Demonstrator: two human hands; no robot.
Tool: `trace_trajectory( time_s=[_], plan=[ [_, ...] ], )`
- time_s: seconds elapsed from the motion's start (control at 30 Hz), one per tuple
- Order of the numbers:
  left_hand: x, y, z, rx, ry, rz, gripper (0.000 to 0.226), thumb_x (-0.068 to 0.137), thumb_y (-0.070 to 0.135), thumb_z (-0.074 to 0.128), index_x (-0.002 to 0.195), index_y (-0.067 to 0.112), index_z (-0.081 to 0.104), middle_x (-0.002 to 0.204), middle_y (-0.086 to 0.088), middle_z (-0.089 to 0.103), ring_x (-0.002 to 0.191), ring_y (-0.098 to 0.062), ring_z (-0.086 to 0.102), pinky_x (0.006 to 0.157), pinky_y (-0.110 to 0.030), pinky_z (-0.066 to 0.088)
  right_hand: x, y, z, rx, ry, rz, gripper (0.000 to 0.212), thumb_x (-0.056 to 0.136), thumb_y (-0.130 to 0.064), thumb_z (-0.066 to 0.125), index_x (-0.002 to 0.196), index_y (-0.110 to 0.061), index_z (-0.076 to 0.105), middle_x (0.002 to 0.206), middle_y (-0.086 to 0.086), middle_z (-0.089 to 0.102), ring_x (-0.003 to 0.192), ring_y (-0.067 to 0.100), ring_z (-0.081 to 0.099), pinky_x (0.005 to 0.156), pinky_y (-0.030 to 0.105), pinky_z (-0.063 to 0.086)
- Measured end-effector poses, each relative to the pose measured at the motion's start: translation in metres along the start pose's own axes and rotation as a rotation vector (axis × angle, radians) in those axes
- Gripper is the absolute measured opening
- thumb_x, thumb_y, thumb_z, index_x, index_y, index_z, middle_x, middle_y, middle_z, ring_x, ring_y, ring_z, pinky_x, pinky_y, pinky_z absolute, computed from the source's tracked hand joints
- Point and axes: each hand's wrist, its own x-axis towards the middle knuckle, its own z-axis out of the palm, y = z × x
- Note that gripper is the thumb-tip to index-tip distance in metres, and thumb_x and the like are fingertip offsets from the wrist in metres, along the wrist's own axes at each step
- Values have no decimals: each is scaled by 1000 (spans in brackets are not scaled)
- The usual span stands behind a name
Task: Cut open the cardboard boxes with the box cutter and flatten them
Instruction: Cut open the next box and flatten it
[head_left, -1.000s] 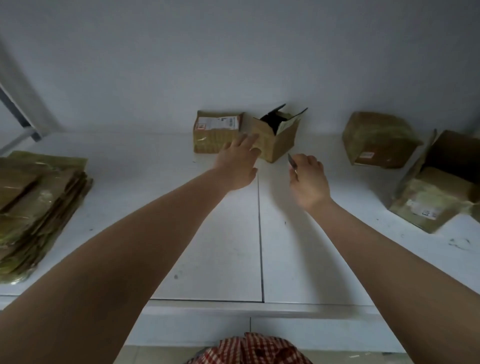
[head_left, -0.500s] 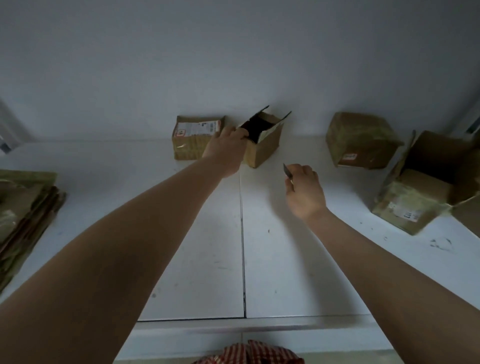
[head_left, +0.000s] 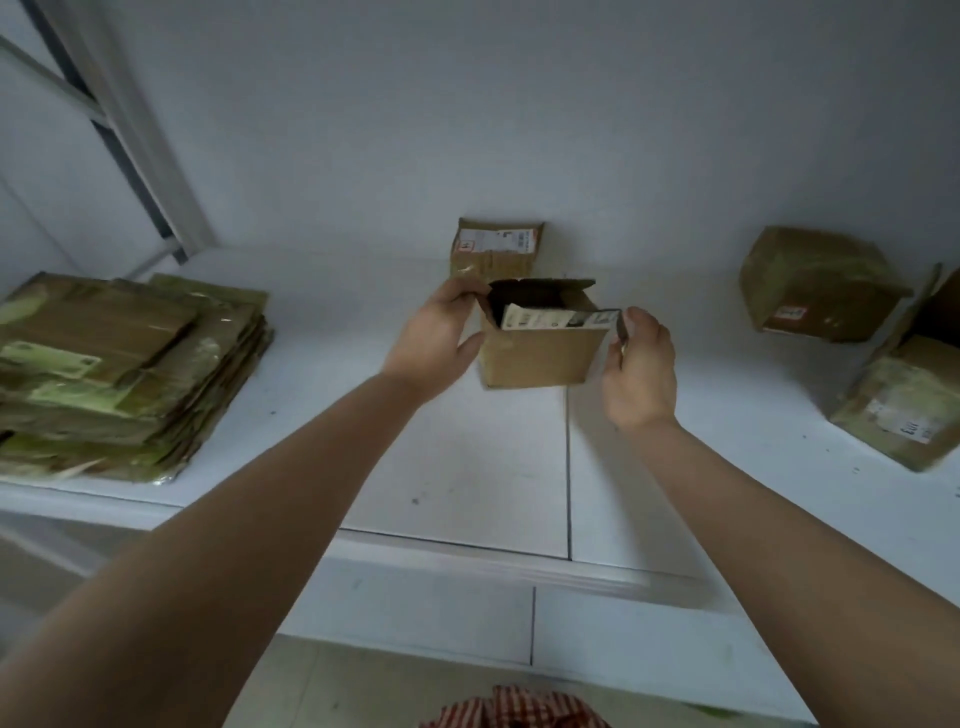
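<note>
Left hand (head_left: 434, 332) now gripping open box (head_left: 540, 353), pulled nearer, right hand (head_left: 641, 364) pinching box cutter (head_left: 621, 328) at its corner

a: where's the open box (head_left: 540, 343)?
b: mid-desk (head_left: 467, 467), between the left hand (head_left: 434, 338) and the right hand (head_left: 641, 364); the left touches its left side.
a: behind it?
b: a sealed box (head_left: 496, 249) by the wall (head_left: 467, 130).
a: and left?
b: a flat stack (head_left: 124, 374) at the desk's left end.
a: right?
b: one box (head_left: 818, 283) well apart, further right another (head_left: 904, 400), nearer the front edge.
</note>
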Motion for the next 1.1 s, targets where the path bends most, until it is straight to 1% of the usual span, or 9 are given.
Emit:
trace_trajectory(
  time_s=[0.1,0.2,0.33,0.43,0.57,0.77,0.87,0.97,1.1],
  plan=[
    [-32,-3,-23,-108,43,-37,35,83,14,69,113,-2,60,130,-9,50,106,-17,56,89,-28,46,-25,-22,8,64,-8,-13,40,97,-13,40,137,-8,40,134,15,48,123,31,44,96,37,40],
    [-66,-4,-43,-208,71,-108,36,81,22,74,108,2,63,124,-1,51,90,-6,50,82,-19,43,-56,-48,15,131,-36,-30,34,98,-13,38,131,-13,42,124,10,55,111,30,53,81,32,41],
    [-108,3,-66,-365,109,-270,26,84,19,72,106,5,68,115,8,49,102,-10,57,89,-26,52,-95,-85,17,126,9,-42,21,99,-15,38,117,-12,47,117,8,57,104,30,54,75,31,36],
    [-130,7,-80,-405,142,-336,26,85,17,71,108,6,69,114,6,52,98,-13,63,84,-14,51,-118,-96,11,86,56,-56,16,99,-16,38,111,-13,47,114,6,54,102,28,52,72,29,32],
    [-146,13,-91,-399,238,-388,41,82,23,74,117,9,58,118,2,45,105,-6,49,86,-30,53,-140,-98,-4,51,82,-43,11,100,-16,35,105,-12,44,106,10,58,89,33,53,66,31,31],
    [-147,32,-97,-379,117,-261,41,87,29,68,124,16,54,135,2,43,115,-2,41,95,-19,34,-158,-101,-22,-5,66,-81,16,96,-8,36,110,-11,44,106,11,57,85,33,51,66,33,31],
    [-146,36,-93,-327,57,-188,19,91,25,62,103,11,66,110,-1,62,118,-17,48,96,-24,36,-161,-101,-28,-4,62,-74,18,97,-9,36,113,-12,43,106,9,58,82,28,49,65,31,30],
    [-144,43,-86,-326,99,-257,18,93,29,59,99,14,65,83,2,60,86,-14,49,71,-31,41,-159,-97,-32,1,55,-66,19,99,-15,35,117,-15,43,110,7,59,90,31,54,65,31,30],
    [-128,45,-70,-231,149,-376,21,95,38,54,104,21,62,86,-4,64,84,-21,54,63,-27,32,-154,-79,-38,-34,69,33,24,100,-20,37,123,-17,42,116,6,57,97,31,56,68,31,33]
  ],
)
